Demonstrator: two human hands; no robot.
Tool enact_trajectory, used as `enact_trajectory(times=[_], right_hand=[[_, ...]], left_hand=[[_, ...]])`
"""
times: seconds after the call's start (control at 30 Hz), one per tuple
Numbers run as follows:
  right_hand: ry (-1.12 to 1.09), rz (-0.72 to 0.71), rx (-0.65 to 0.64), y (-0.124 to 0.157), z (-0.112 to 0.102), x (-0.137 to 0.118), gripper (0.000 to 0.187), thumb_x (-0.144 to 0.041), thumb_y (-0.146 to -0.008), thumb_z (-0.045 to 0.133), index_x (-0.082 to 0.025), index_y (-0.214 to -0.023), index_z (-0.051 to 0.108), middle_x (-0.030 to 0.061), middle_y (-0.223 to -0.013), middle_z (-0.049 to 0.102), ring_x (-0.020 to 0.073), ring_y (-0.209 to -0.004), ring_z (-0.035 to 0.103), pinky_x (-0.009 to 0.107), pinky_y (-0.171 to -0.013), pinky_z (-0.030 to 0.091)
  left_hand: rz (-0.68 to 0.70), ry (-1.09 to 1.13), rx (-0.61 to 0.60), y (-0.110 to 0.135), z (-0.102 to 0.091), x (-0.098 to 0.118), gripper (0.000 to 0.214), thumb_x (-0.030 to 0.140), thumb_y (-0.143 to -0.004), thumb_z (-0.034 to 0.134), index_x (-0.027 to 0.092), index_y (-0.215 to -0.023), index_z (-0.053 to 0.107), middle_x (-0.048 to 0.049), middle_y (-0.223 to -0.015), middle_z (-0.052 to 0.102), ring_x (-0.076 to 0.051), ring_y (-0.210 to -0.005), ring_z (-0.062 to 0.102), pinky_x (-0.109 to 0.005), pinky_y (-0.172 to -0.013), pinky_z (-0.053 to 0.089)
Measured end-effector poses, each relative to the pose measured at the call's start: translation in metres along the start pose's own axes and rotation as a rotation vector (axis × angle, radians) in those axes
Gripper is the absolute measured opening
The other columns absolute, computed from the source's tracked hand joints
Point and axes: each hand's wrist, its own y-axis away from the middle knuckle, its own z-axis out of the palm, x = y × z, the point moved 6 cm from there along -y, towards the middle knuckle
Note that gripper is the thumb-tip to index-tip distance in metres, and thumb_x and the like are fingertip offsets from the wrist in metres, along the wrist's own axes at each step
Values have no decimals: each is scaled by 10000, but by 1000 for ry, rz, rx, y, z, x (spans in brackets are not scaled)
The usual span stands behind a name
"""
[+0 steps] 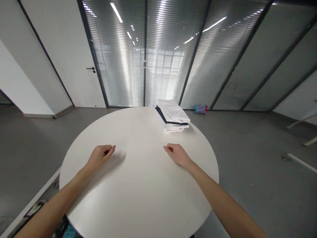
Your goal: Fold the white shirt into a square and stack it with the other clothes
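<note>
Over the round table (138,188) we held our left hand (101,155) and right hand (177,154) well apart — fingers curled closed, white surface stretching between — with the folded cloth stack (173,112) near the far edge, beyond the right.

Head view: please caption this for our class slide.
Left hand and right hand, loosely curled over a round white table, a stack of folded cloth near its far edge.
</note>
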Motion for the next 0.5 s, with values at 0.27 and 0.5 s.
enact_trajectory(times=[0.27,0.5], right_hand=[[-104,57,462,-41,-74,21,395,-490,-949,466,-200,-708,584,6,-639,583,148,-604,509,258,-601,356],[-413,407,538,-140,-155,117,433,-527,-927,524,-125,-902,684,122,-896,716,231,-856,666,340,-797,513]], left_hand=[[8,10,-73,3,11,4,474,463,-948,411,207,-567,292,39,-530,284,-100,-496,295,-264,-527,230],[57,18,-105,2,22,4,473,422,-939,478,198,-532,393,27,-514,344,-113,-493,320,-272,-520,263]])
